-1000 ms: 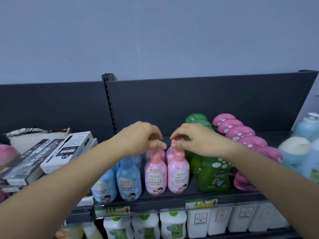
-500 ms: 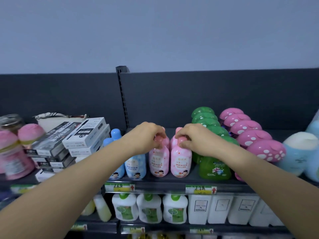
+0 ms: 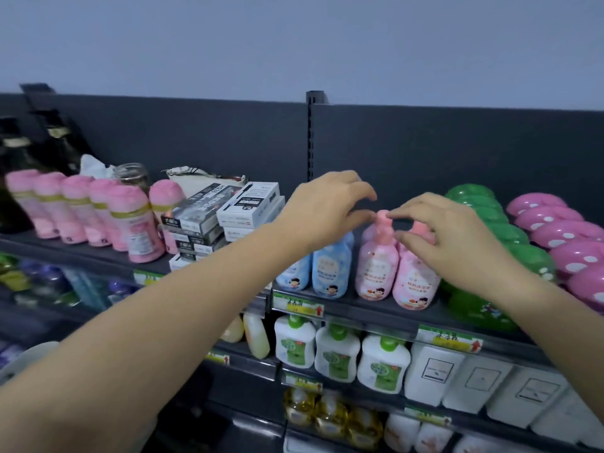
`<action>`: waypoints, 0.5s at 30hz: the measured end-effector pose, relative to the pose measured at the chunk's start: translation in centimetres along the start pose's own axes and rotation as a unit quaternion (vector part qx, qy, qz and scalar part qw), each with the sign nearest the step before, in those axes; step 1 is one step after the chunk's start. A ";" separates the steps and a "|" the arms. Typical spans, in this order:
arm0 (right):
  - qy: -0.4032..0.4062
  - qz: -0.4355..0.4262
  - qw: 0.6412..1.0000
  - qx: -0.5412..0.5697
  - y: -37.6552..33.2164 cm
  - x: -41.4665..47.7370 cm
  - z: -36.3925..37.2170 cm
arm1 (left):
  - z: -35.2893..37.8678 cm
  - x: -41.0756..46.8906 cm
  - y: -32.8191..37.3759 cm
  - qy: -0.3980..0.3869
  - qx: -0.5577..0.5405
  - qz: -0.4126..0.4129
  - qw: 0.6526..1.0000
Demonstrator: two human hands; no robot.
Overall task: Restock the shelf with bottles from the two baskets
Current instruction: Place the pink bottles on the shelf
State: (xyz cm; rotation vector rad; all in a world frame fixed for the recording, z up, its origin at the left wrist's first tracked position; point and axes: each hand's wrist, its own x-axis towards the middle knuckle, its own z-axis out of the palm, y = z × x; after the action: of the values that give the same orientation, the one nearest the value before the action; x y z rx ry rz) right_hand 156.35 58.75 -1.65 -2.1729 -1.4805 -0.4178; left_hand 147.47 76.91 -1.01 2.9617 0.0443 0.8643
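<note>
Bottles (image 3: 376, 269) on shelf (image 3: 366, 308), boxes (image 3: 228, 217) to left

Left hand (image 3: 327, 207) and right hand (image 3: 454, 240) hover at shelved pink bottles (image 3: 376, 269) (contact unclear).

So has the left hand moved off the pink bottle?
Yes. The left hand has slid leftward off the cap of the left pink bottle, which it covered before; that cap now shows.

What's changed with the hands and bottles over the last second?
Both hands have let go: the left hand has lifted off the left pink plastic pump bottle with fingers spread, and the right hand has loosened above the right pink pump bottle. The view has swung left. Both bottles stay upright beside the blue bottles.
</note>
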 end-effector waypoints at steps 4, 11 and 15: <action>-0.042 -0.056 0.997 0.013 -5.4 0.9 2.7 | -3.3 -6.0 -4.5 0.093 0.022 0.020 0.995; -0.150 -0.126 0.981 0.017 -16.7 4.8 11.9 | -9.6 -25.6 -17.3 0.064 0.114 -0.151 0.980; -0.221 -0.153 0.963 -0.003 -24.6 7.3 18.2 | -12.7 -37.3 -23.6 -0.015 0.166 -0.245 0.955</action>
State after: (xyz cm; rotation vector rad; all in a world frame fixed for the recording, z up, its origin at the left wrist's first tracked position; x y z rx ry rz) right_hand 135.87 81.79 -8.16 -2.1344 -2.0709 -0.0301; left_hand 108.88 99.40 -11.82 3.0194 0.9637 0.7981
